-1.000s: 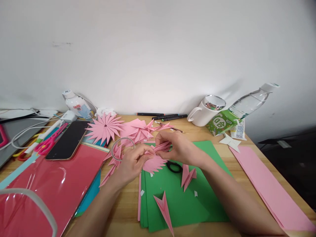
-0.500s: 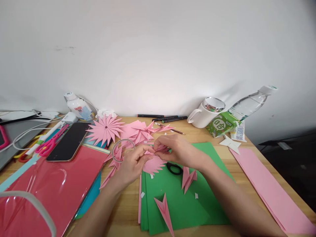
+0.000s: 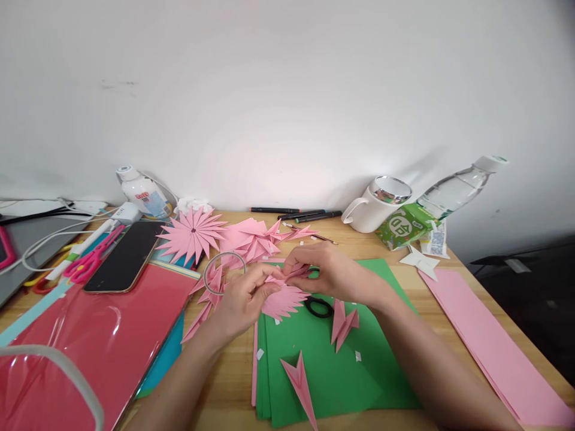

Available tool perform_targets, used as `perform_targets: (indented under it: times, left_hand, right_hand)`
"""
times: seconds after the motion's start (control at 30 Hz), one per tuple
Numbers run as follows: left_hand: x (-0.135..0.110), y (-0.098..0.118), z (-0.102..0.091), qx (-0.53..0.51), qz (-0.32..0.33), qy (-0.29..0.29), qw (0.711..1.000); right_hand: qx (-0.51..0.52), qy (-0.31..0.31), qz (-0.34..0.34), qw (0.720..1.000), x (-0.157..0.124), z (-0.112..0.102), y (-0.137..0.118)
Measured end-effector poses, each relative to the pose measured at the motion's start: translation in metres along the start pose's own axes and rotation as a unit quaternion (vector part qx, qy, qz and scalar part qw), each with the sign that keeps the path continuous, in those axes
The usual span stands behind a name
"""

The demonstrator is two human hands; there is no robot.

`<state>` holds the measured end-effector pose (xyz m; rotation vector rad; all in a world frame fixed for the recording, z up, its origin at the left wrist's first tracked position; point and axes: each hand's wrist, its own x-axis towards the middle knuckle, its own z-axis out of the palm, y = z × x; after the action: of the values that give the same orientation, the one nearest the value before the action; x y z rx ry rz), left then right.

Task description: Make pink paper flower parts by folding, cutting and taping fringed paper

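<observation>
Both hands meet over the far edge of a stack of green paper sheets point(image 3: 332, 371). My left hand point(image 3: 245, 296) pinches a partly built pink paper flower point(image 3: 283, 301), a fan of pointed petals. My right hand point(image 3: 326, 272) grips a folded pink petal piece point(image 3: 297, 272) and holds it against the fan's centre. A clear tape ring point(image 3: 223, 270) lies just left of my left hand. Black scissors point(image 3: 318, 306) lie under my right wrist. Two loose pink petals point(image 3: 344, 321) point(image 3: 300, 378) rest on the green sheets.
A finished pink flower point(image 3: 192, 233) and a heap of pink pieces point(image 3: 251, 237) lie behind. Left: red sheets in plastic point(image 3: 99, 335), a phone point(image 3: 126, 256), pink scissors point(image 3: 87, 260), a small white bottle point(image 3: 142, 193). Right: a mug point(image 3: 375, 205), a green pack point(image 3: 402, 222), a water bottle point(image 3: 458, 185), pink sheets point(image 3: 489, 341). Pens point(image 3: 296, 212) line the wall.
My right hand has drawn the folded petal piece down and closer to the fan in my left hand. The hands have shifted only slightly.
</observation>
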<state>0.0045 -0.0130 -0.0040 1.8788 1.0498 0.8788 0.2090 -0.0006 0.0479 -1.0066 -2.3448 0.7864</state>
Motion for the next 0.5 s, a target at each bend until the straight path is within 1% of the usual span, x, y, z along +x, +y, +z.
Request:
perform_targets:
  times: [0.33, 0.5]
  left_hand:
    - [-0.0022, -0.0001, -0.0008, 0.039, 0.014, -0.006, 0.999]
    - [-0.0014, 0.0012, 0.0002, 0.063, 0.029, -0.003, 0.998]
  right_hand:
    - [0.004, -0.005, 0.021, 1.000, 0.0011, 0.0006, -0.0001]
    - [-0.013, 0.007, 0.018, 1.000, 0.0019, 0.0051, 0.0007]
